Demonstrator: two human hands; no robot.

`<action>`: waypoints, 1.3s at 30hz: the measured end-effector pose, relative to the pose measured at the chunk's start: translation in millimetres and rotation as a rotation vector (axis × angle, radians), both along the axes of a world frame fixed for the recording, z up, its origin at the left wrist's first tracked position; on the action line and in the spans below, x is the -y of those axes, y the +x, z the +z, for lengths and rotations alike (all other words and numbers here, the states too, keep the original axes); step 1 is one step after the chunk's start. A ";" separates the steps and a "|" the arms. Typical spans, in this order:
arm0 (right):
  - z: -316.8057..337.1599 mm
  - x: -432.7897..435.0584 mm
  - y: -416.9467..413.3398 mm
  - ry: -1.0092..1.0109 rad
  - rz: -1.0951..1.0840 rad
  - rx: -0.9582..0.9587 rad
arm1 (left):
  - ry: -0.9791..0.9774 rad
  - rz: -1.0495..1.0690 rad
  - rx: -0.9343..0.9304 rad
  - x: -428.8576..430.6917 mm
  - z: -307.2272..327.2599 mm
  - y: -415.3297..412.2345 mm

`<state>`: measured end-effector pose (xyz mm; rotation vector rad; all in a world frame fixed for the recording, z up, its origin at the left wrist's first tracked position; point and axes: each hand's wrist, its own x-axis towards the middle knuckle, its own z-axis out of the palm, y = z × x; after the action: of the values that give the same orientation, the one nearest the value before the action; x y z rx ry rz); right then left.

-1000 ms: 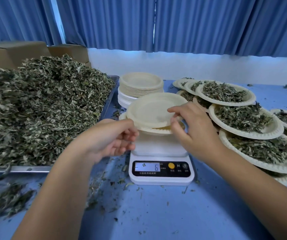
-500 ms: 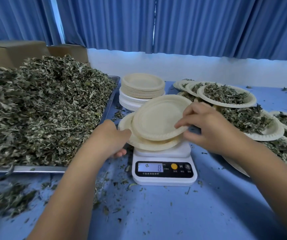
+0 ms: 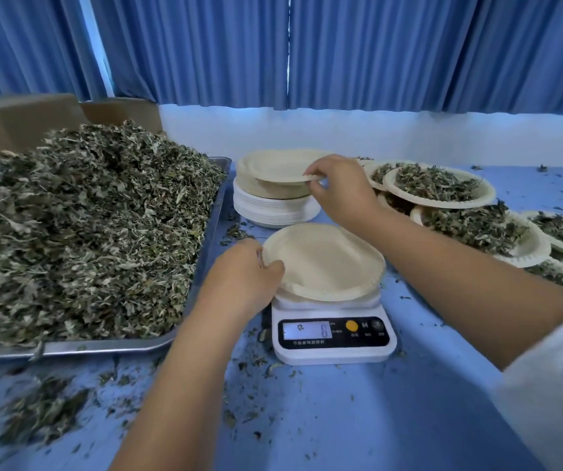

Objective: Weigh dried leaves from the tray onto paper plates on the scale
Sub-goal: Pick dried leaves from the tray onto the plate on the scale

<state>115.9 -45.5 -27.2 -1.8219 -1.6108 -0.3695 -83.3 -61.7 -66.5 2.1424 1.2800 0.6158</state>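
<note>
A: Where's our empty plate (image 3: 324, 260)?
B: Ctr frame, on the scale (image 3: 334, 339); our L hand (image 3: 242, 277) pinches its left rim.
A: And R hand (image 3: 341, 193)?
B: Upper ctr, fingers (image 3: 319, 169) grasping the top plate (image 3: 280, 166) of the stack (image 3: 273, 207). Leaves (image 3: 86, 226) heaped in the tray (image 3: 103, 346), left side; filled plates (image 3: 439, 188) on the desk (image 3: 426, 385), right.

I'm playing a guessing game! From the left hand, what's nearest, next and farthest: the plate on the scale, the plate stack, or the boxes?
1. Plate on the scale: the left hand grips its rim.
2. Plate stack: behind the scale, in the middle.
3. Boxes: far back left, behind the leaf tray.
</note>
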 end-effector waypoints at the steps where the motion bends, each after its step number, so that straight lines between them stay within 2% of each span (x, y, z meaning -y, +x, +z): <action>1: -0.6 -10.0 -0.8 -0.038 -0.002 0.009 | 0.012 0.003 0.006 -1.1 -0.5 0.1; 9: 9.7 -49.1 2.3 -0.247 -0.003 0.110 | 0.034 0.073 0.225 -11.3 -0.1 -1.9; 22: 27.6 -60.9 3.9 -0.455 0.016 0.154 | 0.051 0.131 0.237 -18.2 -2.0 3.6; 30: 16.0 -64.1 2.5 -0.563 0.013 0.154 | 0.106 0.126 0.199 -19.0 -2.9 3.4; 33: 14.2 -63.2 0.9 -0.585 -0.010 0.160 | 0.082 0.126 0.202 -18.5 -3.0 4.3; 36: 10.4 -62.4 -6.5 -0.602 -0.064 0.208 | 0.019 0.144 0.311 -17.6 0.4 3.2; 39: 0.7 -61.8 -24.6 -0.421 -0.116 0.340 | -0.028 0.154 0.486 -17.0 3.0 0.7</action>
<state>91.2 16.3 -26.5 -2.2717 -1.9286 -0.4353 -82.5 -44.7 -63.5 1.7313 1.1715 1.0960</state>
